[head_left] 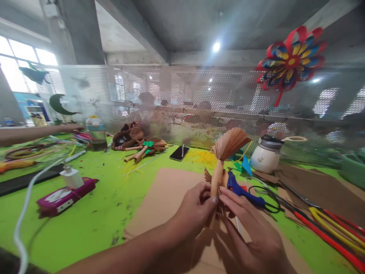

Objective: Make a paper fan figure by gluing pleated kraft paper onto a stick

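My left hand (194, 207) is closed round the stem of a brown paper figure (218, 176), a rolled tube held upright with a pleated paper fan (230, 144) spreading from its top. A smaller pleated piece (208, 175) shows at the tube's left side. From the right, my right hand (253, 228) presses its fingertips against the same tube; part of its grip is hidden. Just behind the right fingers lies a blue hot glue gun (246, 194). Below both hands are brown paper sheets (162, 198) on the green table.
A purple power strip (67, 197) with a white plug and cable lies left. Farther back are a phone (179, 153), paper pieces (142, 150) and a jar (97, 134). Scissors (299, 195), cords (327, 236) and a white pot (265, 155) stand right. Another person's arm (37, 134) reaches in left.
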The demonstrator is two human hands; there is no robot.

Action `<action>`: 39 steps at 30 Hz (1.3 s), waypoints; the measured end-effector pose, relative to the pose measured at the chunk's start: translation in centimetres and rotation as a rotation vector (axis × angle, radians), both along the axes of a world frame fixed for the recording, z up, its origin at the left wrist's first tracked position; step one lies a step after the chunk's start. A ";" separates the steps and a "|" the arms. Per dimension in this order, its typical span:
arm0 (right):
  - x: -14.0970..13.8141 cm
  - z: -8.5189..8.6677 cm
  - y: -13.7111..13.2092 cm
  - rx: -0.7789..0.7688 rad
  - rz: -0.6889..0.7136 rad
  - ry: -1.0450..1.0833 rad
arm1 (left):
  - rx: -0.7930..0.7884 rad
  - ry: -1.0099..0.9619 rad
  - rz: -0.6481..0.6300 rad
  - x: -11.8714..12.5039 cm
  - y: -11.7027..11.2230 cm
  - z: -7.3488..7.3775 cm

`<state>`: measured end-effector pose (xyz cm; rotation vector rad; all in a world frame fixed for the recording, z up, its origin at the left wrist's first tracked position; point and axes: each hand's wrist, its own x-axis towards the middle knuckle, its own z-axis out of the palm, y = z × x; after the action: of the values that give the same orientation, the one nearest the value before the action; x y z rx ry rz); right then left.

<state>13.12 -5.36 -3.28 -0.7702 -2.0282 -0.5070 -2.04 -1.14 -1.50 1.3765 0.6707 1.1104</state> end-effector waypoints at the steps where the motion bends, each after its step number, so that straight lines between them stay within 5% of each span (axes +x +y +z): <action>1: 0.0 0.1 -0.1 -0.002 0.007 0.000 | 0.024 0.010 -0.003 -0.1 0.0 0.0; 11: 0.1 0.7 -0.3 -0.019 0.024 0.157 | 0.073 0.019 -0.059 0.1 -0.1 0.5; 21: 0.5 1.4 -0.3 -0.013 -0.006 0.238 | 0.085 0.039 -0.032 1.4 -0.7 2.8; 29: -0.1 1.1 -0.5 -0.135 0.049 0.206 | 0.019 -0.007 -0.012 0.8 0.0 1.6; 39: 0.2 1.8 -0.7 -0.125 0.035 0.211 | -0.197 -0.139 -0.222 -0.3 0.7 1.0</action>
<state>13.30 -6.05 -1.46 -0.8256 -1.8858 -0.2682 -2.38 -0.49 -0.55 1.1633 0.4988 0.9271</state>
